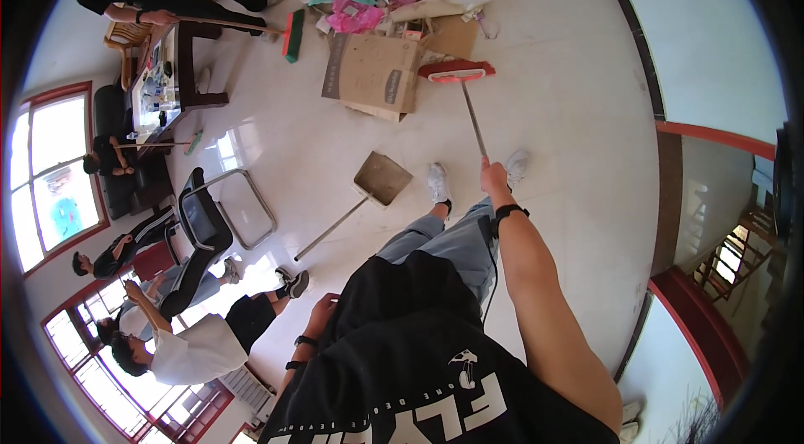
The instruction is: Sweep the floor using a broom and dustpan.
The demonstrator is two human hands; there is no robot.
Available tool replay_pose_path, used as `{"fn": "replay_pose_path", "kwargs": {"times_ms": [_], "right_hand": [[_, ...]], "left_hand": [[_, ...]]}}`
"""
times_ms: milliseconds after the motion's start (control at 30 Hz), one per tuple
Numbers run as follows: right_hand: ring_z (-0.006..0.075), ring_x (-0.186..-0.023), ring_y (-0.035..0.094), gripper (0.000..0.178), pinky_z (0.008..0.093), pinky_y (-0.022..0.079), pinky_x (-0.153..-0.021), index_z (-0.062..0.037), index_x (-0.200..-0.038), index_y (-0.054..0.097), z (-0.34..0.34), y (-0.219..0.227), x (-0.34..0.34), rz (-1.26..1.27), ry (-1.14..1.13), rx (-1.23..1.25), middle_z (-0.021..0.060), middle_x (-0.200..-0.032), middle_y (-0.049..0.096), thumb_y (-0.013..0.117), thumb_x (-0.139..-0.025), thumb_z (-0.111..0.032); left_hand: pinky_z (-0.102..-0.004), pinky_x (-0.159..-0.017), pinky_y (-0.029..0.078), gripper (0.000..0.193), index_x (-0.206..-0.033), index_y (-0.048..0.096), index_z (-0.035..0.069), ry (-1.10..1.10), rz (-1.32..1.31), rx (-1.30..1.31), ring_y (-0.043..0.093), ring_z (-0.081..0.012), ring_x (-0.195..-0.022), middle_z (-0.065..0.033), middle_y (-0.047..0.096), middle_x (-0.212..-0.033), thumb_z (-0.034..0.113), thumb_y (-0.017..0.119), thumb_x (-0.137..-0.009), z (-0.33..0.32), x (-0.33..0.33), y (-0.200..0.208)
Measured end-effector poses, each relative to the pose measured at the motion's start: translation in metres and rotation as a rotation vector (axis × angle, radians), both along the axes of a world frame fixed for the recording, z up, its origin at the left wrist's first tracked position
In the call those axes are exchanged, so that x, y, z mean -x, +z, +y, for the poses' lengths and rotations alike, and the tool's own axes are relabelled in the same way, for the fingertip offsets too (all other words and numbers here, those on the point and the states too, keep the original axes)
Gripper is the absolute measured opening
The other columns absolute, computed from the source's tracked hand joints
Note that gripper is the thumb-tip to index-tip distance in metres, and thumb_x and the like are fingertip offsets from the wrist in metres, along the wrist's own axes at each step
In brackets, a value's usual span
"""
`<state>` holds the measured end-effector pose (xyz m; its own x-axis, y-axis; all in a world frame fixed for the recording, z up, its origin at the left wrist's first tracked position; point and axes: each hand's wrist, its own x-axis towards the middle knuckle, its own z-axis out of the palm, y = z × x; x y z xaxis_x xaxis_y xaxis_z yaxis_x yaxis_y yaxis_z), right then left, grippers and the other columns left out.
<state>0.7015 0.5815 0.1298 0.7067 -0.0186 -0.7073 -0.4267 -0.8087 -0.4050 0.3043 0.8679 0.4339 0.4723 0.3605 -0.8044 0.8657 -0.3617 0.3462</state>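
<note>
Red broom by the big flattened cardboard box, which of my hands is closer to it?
Right. Your right hand grips the handle of the red broom; your left hand is at your left side, away from the broom.

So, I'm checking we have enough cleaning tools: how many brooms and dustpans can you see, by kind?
Brooms: 3 (red broom in the right hand, green-and-red broom at upper left, greenish broom farther left)
Dustpans: 1 (long-handled dustpan)
Total: 4
</note>
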Motion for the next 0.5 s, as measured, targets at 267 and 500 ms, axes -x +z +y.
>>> {"fn": "replay_pose_path", "kwargs": {"times_ms": [267, 500], "right_hand": [[0.0186, -0.04, 0.053, 0.062, 0.0331, 0.045, -0.043, -0.0033, -0.057, 0.054, -0.082, -0.009, 0.109, 0.027, -0.137, -0.107, 0.0066, -0.048, 0.052, 0.045, -0.086, -0.058], [0.0289, -0.055, 0.063, 0.071, 0.038, 0.051, -0.056, 0.0024, -0.073, 0.063, -0.151, 0.016, 0.213, 0.442, -0.303, -0.058, 0.0193, -0.064, 0.061, 0.035, -0.087, -0.061]], "left_hand": [[-0.0306, -0.07, 0.048, 0.023, -0.105, 0.057, 0.002, 0.082, 0.033, 0.062, 0.064, -0.0201, -0.077, -0.0126, 0.066, -0.083, 0.014, 0.051, -0.085, 0.018, -0.015, 0.005], [-0.0311, -0.067, 0.048, 0.024, -0.104, 0.057, 0.004, -0.104, 0.013, 0.004, 0.063, -0.0207, -0.073, -0.0115, 0.065, -0.08, 0.012, 0.052, -0.082, 0.033, -0.013, -0.011]]}}
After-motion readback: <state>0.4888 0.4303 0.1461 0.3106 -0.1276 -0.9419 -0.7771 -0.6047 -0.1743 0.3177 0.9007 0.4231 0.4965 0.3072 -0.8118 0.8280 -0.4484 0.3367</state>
